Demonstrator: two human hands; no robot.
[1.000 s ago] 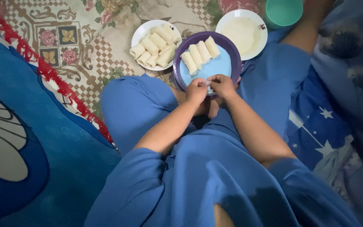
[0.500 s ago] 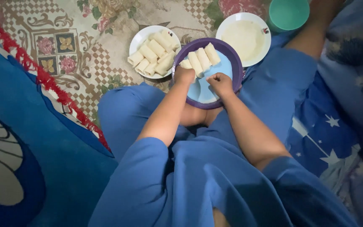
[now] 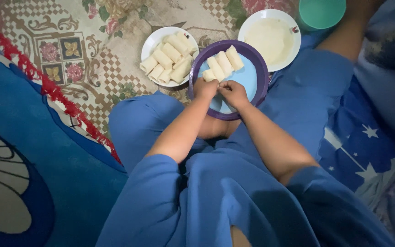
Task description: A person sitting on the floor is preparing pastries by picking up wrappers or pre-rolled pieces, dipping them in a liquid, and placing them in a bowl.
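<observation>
Upper centre of the frame: the left hand point(image 3: 205, 88) and right hand point(image 3: 234, 93) meet, fingers pinched narrowly on a pale roll point(image 3: 209, 75), over the purple plate point(image 3: 261, 75). Three finished rolls point(image 3: 225, 63) lie just above them.
</observation>
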